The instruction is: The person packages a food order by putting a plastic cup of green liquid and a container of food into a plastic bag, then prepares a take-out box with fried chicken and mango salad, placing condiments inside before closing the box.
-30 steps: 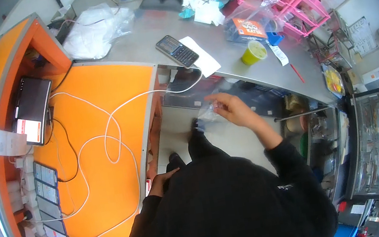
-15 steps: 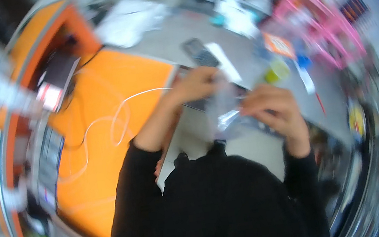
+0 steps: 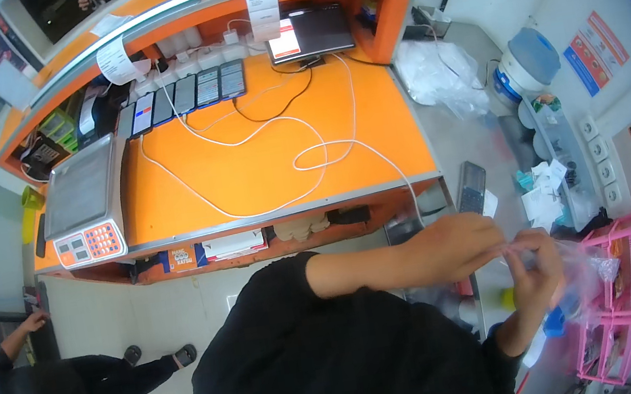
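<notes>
Both hands, left hand (image 3: pixel 465 244) and right hand (image 3: pixel 535 274), fingers pinched shut on the mouth of a thin clear plastic bag (image 3: pixel 583 267), right of the orange desk (image 3: pixel 262 164): probably light, limp, slippery, best gripped at its rim.

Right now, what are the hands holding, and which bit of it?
Both hands, left hand and right hand, hold a small clear plastic bag. The fingers pinch its top edge, and the rest hangs to the right.

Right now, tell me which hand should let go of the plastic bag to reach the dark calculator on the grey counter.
Left, probably. The left hand lies just below the calculator; the right hand is farther off and holds the plastic bag nearer its bulk.
</notes>
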`<control>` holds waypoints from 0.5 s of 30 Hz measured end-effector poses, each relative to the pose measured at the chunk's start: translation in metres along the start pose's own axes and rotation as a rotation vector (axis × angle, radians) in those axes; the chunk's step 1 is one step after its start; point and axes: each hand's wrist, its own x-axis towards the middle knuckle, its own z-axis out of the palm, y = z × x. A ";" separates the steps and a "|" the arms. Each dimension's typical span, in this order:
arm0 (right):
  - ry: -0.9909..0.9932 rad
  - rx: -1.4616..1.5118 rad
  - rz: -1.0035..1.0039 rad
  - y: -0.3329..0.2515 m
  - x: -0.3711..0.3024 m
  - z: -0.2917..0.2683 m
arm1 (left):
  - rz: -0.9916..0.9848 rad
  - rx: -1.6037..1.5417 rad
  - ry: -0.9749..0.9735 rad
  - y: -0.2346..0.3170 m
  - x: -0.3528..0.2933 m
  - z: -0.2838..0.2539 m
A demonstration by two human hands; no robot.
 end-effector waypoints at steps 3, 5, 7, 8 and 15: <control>-0.044 -0.276 -0.176 -0.009 0.010 0.003 | -0.137 -0.330 -0.064 0.004 0.004 -0.032; -0.033 0.079 -0.480 -0.004 0.014 0.009 | -0.685 -1.420 -0.311 -0.007 0.005 -0.050; 0.063 0.079 -0.441 -0.002 0.016 0.032 | -0.342 -1.002 -0.099 -0.012 0.005 -0.035; 0.163 0.076 -0.403 -0.001 0.016 0.041 | -0.011 -0.569 0.097 -0.013 0.005 -0.030; 0.219 0.044 -0.416 0.002 0.015 0.065 | -0.089 -0.509 0.108 -0.019 -0.011 -0.037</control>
